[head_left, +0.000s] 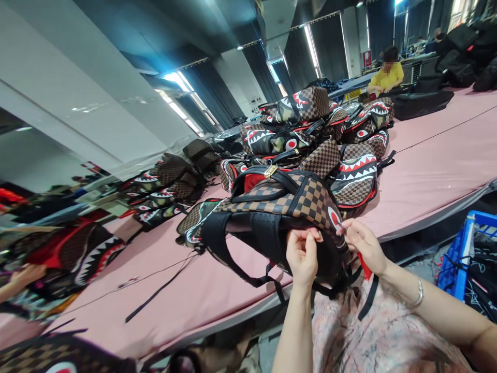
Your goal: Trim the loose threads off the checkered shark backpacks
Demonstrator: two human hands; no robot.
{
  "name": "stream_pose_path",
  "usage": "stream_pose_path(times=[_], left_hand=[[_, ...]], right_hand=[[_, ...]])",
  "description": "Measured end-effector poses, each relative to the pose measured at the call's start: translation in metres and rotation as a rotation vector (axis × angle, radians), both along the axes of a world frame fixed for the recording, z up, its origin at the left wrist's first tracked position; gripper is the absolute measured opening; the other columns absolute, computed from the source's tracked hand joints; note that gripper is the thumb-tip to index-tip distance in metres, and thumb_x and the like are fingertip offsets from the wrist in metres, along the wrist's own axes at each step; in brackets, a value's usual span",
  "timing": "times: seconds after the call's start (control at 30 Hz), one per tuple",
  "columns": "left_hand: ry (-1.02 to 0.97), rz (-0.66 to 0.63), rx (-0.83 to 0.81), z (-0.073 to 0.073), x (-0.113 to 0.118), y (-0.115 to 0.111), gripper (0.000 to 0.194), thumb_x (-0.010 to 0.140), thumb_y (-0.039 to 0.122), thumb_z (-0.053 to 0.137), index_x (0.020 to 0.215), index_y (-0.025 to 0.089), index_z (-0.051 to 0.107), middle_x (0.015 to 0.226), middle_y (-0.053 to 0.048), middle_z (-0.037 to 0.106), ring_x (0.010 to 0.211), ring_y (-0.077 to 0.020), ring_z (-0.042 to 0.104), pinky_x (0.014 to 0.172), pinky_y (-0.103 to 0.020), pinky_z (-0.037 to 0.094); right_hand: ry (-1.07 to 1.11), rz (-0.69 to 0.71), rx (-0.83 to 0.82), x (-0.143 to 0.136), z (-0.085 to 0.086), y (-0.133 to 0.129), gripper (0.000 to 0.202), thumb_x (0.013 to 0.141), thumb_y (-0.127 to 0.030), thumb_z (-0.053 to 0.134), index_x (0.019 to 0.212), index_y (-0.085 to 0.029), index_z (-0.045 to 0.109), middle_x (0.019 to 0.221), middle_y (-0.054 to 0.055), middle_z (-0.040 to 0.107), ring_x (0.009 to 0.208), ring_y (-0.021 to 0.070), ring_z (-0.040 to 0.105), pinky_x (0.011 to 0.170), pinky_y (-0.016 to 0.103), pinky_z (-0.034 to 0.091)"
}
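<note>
A checkered brown and black backpack (310, 199) lies on the near edge of the pink table (427, 150), its black shoulder straps hanging toward me. My left hand (303, 254) is closed in a pinch at the backpack's near side; whatever is between the fingertips is too small to name. Beside it, my right hand (363, 241) has its thumb and fingers pressed together near the red and white eye patch (334, 217), and what they grip cannot be made out. A red piece (364, 267) and a black strap hang below my right hand.
Shark-mouth backpacks (279, 140) are piled behind, with another stack (166, 189) at left. A co-worker's hand (29, 274) touches a red-lined bag at far left. A person in yellow (388, 77) sits at the back. A blue crate (462, 259) stands right.
</note>
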State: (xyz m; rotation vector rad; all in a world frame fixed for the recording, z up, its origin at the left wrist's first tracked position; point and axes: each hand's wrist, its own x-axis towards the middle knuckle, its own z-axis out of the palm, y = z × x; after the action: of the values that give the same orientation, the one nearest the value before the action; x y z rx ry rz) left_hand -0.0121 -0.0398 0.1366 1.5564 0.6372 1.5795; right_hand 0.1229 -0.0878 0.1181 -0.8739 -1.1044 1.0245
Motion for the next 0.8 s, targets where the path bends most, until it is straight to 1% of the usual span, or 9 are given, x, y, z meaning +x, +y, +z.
stream_pose_path(times=[0.03,0.1,0.17,0.23,0.33,0.5,0.63,0.8], left_hand=[[0.008,0.016,0.000,-0.001,0.000,0.000,0.014,0.081,0.026,0.055,0.073,0.017,0.048,0.070,0.000,0.059,0.061,-0.0085,0.055,0.060,-0.021,0.047],[0.028,0.047,0.000,-0.002,-0.001,0.000,0.015,0.081,0.027,0.055,0.074,0.017,0.048,0.071,-0.001,0.059,0.061,-0.0086,0.055,0.059,-0.021,0.046],[0.038,0.051,0.005,-0.003,-0.001,0.000,0.015,0.082,0.028,0.055,0.074,0.017,0.048,0.071,-0.001,0.059,0.061,-0.0088,0.055,0.060,-0.022,0.047],[0.034,0.036,0.018,-0.002,0.000,0.000,0.015,0.082,0.027,0.055,0.074,0.017,0.048,0.071,-0.001,0.059,0.061,-0.0088,0.055,0.060,-0.022,0.047],[0.033,0.031,0.040,-0.001,0.000,-0.001,0.013,0.082,0.025,0.054,0.074,0.017,0.047,0.070,0.000,0.058,0.060,-0.0085,0.055,0.060,-0.022,0.046],[0.050,0.056,0.056,0.001,0.001,-0.002,0.015,0.082,0.026,0.054,0.073,0.016,0.047,0.070,-0.001,0.058,0.060,-0.0089,0.055,0.060,-0.023,0.047],[0.034,0.046,0.054,-0.001,0.000,-0.002,0.014,0.082,0.025,0.054,0.074,0.016,0.047,0.070,0.000,0.058,0.060,-0.0087,0.055,0.060,-0.023,0.047],[0.039,0.051,0.058,0.000,0.000,-0.003,0.013,0.083,0.025,0.054,0.074,0.016,0.047,0.070,-0.001,0.058,0.060,-0.0085,0.055,0.060,-0.022,0.047]], right_hand=[[0.037,0.090,-0.046,0.000,0.000,-0.005,0.036,0.084,-0.051,0.046,0.086,-0.016,0.054,0.058,-0.005,0.041,0.045,0.0053,0.033,0.041,0.018,0.026],[0.117,0.245,-0.149,-0.002,0.001,-0.010,0.039,0.080,-0.054,0.050,0.076,-0.015,0.052,0.050,-0.009,0.027,0.039,0.0031,0.019,0.037,0.018,0.014],[0.178,0.313,-0.245,-0.004,0.002,-0.012,0.043,0.077,-0.057,0.052,0.072,-0.015,0.050,0.046,-0.012,0.021,0.037,0.0021,0.012,0.036,0.018,0.008],[0.217,0.298,-0.298,-0.006,0.003,-0.011,0.044,0.075,-0.059,0.052,0.070,-0.015,0.048,0.044,-0.012,0.020,0.036,0.0014,0.009,0.036,0.018,0.006],[0.238,0.276,-0.317,-0.009,0.004,-0.008,0.044,0.074,-0.058,0.054,0.070,-0.015,0.049,0.044,-0.012,0.022,0.036,0.0009,0.010,0.035,0.017,0.005],[0.261,0.261,-0.287,-0.013,0.001,-0.009,0.041,0.076,-0.055,0.053,0.072,-0.015,0.050,0.044,-0.012,0.021,0.036,0.0012,0.010,0.035,0.017,0.006],[0.242,0.204,-0.255,-0.014,-0.001,-0.012,0.041,0.078,-0.055,0.052,0.072,-0.015,0.051,0.045,-0.012,0.020,0.037,0.0018,0.011,0.036,0.018,0.006],[0.215,0.157,-0.231,-0.015,0.003,-0.010,0.042,0.076,-0.056,0.053,0.071,-0.015,0.051,0.045,-0.011,0.020,0.037,0.0019,0.012,0.036,0.019,0.006]])
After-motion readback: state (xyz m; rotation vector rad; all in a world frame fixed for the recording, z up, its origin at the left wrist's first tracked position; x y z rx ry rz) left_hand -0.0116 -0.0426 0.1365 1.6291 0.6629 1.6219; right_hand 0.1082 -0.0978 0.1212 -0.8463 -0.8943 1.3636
